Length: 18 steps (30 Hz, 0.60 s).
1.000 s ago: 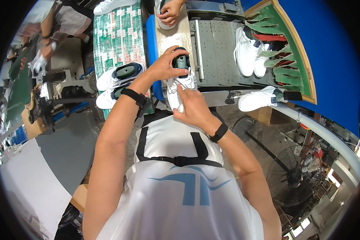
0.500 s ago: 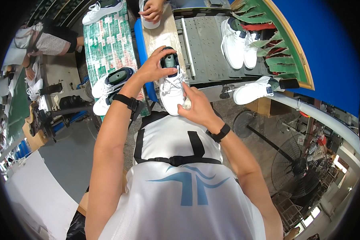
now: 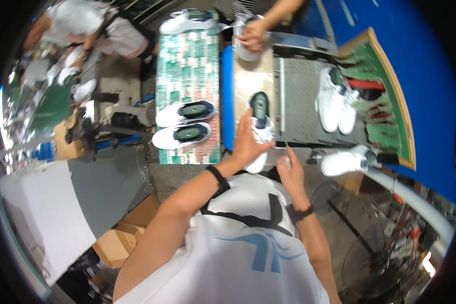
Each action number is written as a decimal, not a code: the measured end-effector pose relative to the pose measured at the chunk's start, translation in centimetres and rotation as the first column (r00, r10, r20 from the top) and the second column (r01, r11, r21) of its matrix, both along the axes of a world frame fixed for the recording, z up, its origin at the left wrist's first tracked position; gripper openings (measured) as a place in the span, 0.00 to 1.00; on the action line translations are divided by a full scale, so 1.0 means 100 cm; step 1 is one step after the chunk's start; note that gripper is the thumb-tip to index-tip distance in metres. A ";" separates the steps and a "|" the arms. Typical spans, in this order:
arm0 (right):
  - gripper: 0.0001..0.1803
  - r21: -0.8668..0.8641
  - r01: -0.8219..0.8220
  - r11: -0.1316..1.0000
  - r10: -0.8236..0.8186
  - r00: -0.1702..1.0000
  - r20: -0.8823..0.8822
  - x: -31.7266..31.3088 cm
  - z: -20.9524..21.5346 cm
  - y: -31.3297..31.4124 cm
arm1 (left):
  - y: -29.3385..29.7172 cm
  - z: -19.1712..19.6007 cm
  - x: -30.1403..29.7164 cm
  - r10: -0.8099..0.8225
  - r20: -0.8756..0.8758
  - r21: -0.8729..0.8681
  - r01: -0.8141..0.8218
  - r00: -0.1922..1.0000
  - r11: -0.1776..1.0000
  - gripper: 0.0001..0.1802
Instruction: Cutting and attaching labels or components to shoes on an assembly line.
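Observation:
A white lace-up sneaker (image 3: 261,133) with a dark lining and green insole lies on a narrow board in front of me, its toe toward my body. My left hand (image 3: 245,144) is wrapped round the left side of the sneaker, thumb across its front near the laces. To the right of the toe, apart from the shoe, is my right hand (image 3: 292,175). Its fingers are closed round a small pale thing, too blurred to name. Both wrists wear black bands.
On the left, a green patterned board (image 3: 187,61) bears a pair of sneakers (image 3: 180,136) and another shoe at its far end. Another person's hand (image 3: 252,35) rests on a shoe ahead. A conveyor (image 3: 301,101) carries white sneakers (image 3: 332,104) beside a fringed green opening. One sneaker (image 3: 342,163) lies nearer right.
My left hand has gone from the sneaker's heel opening down to its side and front. My right hand has come off the toe, to the right. The whole view has shifted.

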State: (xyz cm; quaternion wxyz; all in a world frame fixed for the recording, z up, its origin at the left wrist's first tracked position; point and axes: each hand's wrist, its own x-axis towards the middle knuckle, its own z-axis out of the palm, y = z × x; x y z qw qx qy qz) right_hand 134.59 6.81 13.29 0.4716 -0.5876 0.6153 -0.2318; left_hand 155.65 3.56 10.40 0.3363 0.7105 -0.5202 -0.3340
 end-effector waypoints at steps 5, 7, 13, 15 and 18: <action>0.38 0.093 -0.129 0.987 0.135 0.989 -0.067 -0.006 -0.002 0.008 | 0.002 -0.001 0.035 0.032 -0.157 -0.019 -0.035 0.987 0.999 0.70; 0.38 0.150 -0.145 0.978 0.158 0.984 -0.079 -0.011 -0.005 0.003 | 0.000 0.005 0.055 0.151 -0.447 0.135 -0.100 0.882 0.986 0.69; 0.40 0.124 -0.238 0.963 0.255 0.956 -0.143 -0.012 0.001 -0.004 | -0.013 -0.023 0.079 0.387 -0.706 0.183 -0.375 0.592 0.909 0.35; 0.41 0.140 -0.239 0.961 0.259 0.954 -0.150 -0.014 0.000 -0.004 | -0.019 0.004 0.094 0.428 -0.714 0.237 -0.384 0.554 0.892 0.33; 0.41 0.107 -0.236 0.966 0.252 0.950 -0.182 -0.016 0.012 -0.004 | -0.035 0.022 0.143 0.336 -0.715 0.240 -0.236 0.614 0.942 0.29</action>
